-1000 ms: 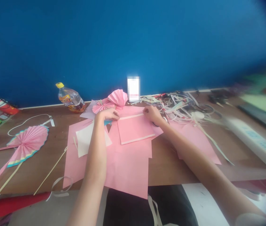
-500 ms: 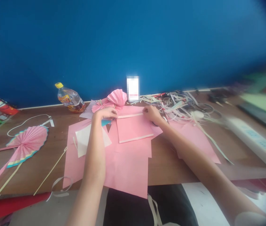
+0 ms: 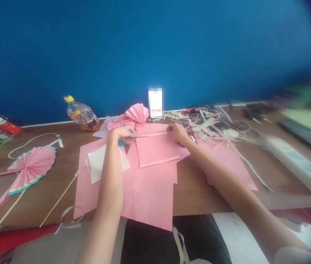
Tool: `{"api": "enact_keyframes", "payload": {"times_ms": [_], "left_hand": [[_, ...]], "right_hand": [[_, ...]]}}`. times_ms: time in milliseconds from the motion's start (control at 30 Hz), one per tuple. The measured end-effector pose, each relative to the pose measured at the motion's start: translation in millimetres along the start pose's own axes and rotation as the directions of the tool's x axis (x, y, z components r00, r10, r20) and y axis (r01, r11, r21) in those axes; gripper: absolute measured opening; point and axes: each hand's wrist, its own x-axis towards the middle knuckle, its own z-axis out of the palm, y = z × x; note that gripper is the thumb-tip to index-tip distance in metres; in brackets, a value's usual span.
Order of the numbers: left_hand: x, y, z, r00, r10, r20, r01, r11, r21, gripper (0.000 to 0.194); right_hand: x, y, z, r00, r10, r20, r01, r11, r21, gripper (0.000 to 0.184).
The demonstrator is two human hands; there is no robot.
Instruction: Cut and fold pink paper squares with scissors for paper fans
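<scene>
Left grip: our left hand (image 3: 121, 134) is curled and closed on the near end of the cream paper strip (image 3: 151, 134), fingers pinched in; a small teal paper piece (image 3: 121, 143) lies just under the hand.
Right grip: our right hand (image 3: 178, 134) is pinching the far end of the same strip between fingertips, not spread open.
Strip position: held taut between both hands, lying along the top edge of the pink paper square (image 3: 156, 150), touching it.
Under the hands: the square sits on overlapping large pink paper sheets (image 3: 147, 198), with a white paper sheet (image 3: 103, 163) beside it on the left, under our left forearm's side.
Bench: brown wooden bench (image 3: 196, 183), crowded, pushed against the wall.
Back of bench: pink paper fan (image 3: 136, 113) and a smaller pink fan (image 3: 118, 123) behind the square; plastic bottle with yellow cap (image 3: 81, 113) lying tilted; a white object (image 3: 155, 103), pixelated, we can't tell what, upright at the wall.
Left of bench: finished pink fan with teal and cream edging (image 3: 31, 168), white cord (image 3: 31, 145) just beyond it.
Right of bench: tangle of paper scraps (image 3: 204, 124), white power strip (image 3: 295, 165), blurred.
Room: blue wall (image 3: 144, 47) with a pale skirting strip along its foot.
</scene>
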Motion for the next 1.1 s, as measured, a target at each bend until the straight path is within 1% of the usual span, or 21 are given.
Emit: {"api": "enact_keyframes", "payload": {"times_ms": [100, 233, 333, 467, 567, 667, 733, 800, 933, 1000, 1100], "left_hand": [[-1, 4, 3.0, 1.0, -0.032, -0.001, 0.031, 0.999, -0.041, 0.032], [0, 10, 7.3, 0.999, -0.019, -0.037, 0.017, 0.998, -0.053, 0.041], [4, 10, 9.3, 0.999, -0.031, -0.036, 0.029, 0.998, -0.057, 0.046], [7, 10, 11.0, 0.997, -0.03, -0.065, 0.028, 0.999, -0.034, 0.046], [8, 12, 12.1, 0.995, -0.022, -0.1, 0.022, 1.0, -0.005, 0.046], [9, 15, 13.3, 0.992, 0.004, -0.129, 0.0, 1.0, 0.029, 0.048], [11, 16, 14.3, 0.994, 0.023, -0.109, -0.015, 0.997, 0.07, 0.048], [13, 17, 15.5, 0.995, 0.031, -0.094, -0.016, 0.988, 0.151, 0.049], [20, 18, 17.9, 0.982, 0.062, -0.176, -0.004, 0.951, 0.31, 0.054], [22, 18, 18.6, 0.976, 0.075, -0.203, -0.003, 0.943, 0.334, 0.055], [22, 19, 18.7, 0.976, 0.072, -0.205, 0.001, 0.941, 0.338, 0.056]], "right_hand": [[1, 1, 1, 1.0, -0.009, -0.005, 0.009, 1.0, 0.01, 0.017], [4, 5, 4, 0.999, -0.019, -0.032, 0.019, 1.0, 0.023, 0.017], [6, 8, 5, 0.998, -0.004, -0.06, 0.005, 1.0, 0.021, 0.017], [8, 7, 3, 0.998, 0.023, -0.051, -0.021, 0.999, 0.038, 0.017], [7, 4, -1, 0.997, 0.044, -0.06, -0.039, 0.996, 0.084, 0.017], [8, 5, -3, 0.997, 0.024, -0.075, -0.012, 0.988, 0.153, 0.016], [10, 7, -4, 0.996, -0.006, -0.089, 0.023, 0.98, 0.196, 0.016], [12, 9, -4, 0.995, -0.012, -0.094, 0.033, 0.974, 0.225, 0.016], [15, 13, -5, 0.996, 0.024, -0.086, -0.003, 0.97, 0.243, 0.017], [15, 12, -6, 0.996, 0.033, -0.084, -0.011, 0.967, 0.256, 0.017], [15, 12, -8, 0.996, 0.028, -0.086, -0.004, 0.963, 0.271, 0.018]]}}
